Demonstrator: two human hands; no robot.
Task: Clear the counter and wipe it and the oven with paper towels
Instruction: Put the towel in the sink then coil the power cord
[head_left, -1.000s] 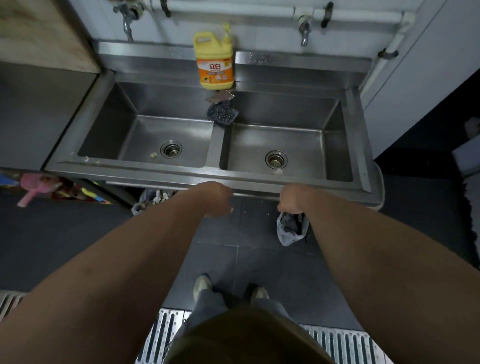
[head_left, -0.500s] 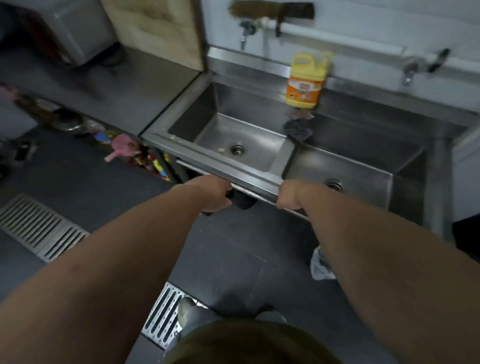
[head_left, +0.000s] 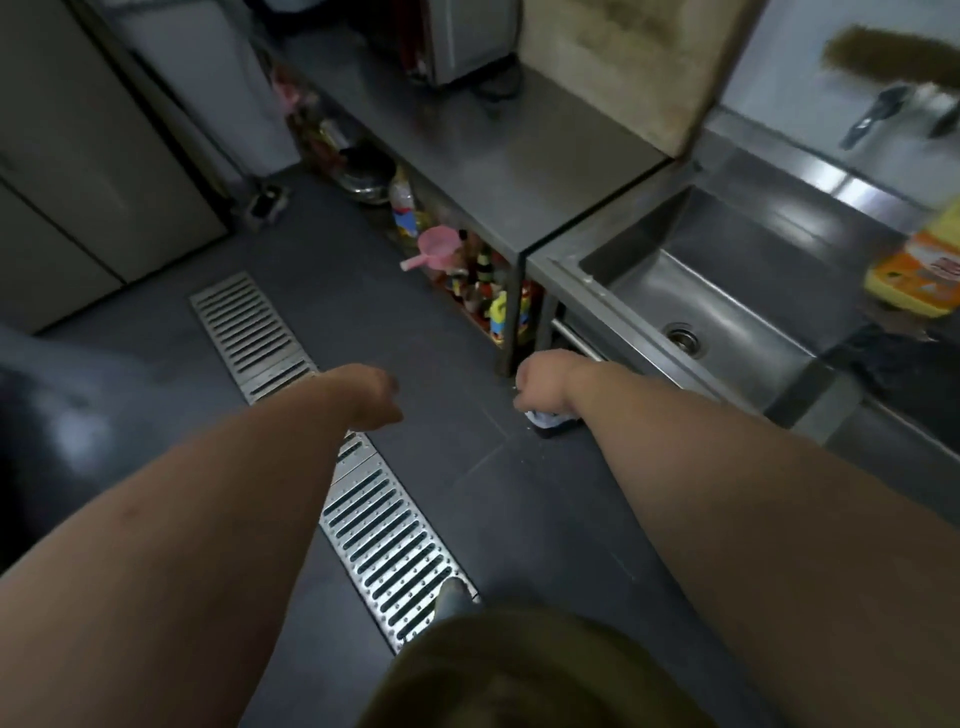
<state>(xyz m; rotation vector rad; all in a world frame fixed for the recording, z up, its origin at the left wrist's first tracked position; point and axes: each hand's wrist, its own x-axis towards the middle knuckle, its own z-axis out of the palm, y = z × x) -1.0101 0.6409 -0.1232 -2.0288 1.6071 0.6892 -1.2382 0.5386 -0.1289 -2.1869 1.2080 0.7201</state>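
Note:
The steel counter (head_left: 524, 156) runs along the wall at upper centre, its surface bare in the middle. A metal appliance (head_left: 467, 41), possibly the oven, stands at its far end, partly cut off by the frame. My left hand (head_left: 376, 397) hangs over the dark floor with fingers loosely curled and nothing in it. My right hand (head_left: 545, 382) hangs near the sink's front corner, also loosely curled, and I see nothing held in it. No paper towels are in view.
A wooden board (head_left: 623, 67) leans between the counter and the steel sink (head_left: 701, 312). A yellow detergent bottle (head_left: 924, 270) stands at the sink. A pink scoop (head_left: 436, 247) and bottles (head_left: 488, 296) fill the shelf under the counter. A floor grate (head_left: 374, 530) crosses the floor, and a small bag (head_left: 553, 422) lies below my right hand.
My view has swung left from the double sink toward the counter. Both hands have come away from the sink's front edge and now hang over the floor.

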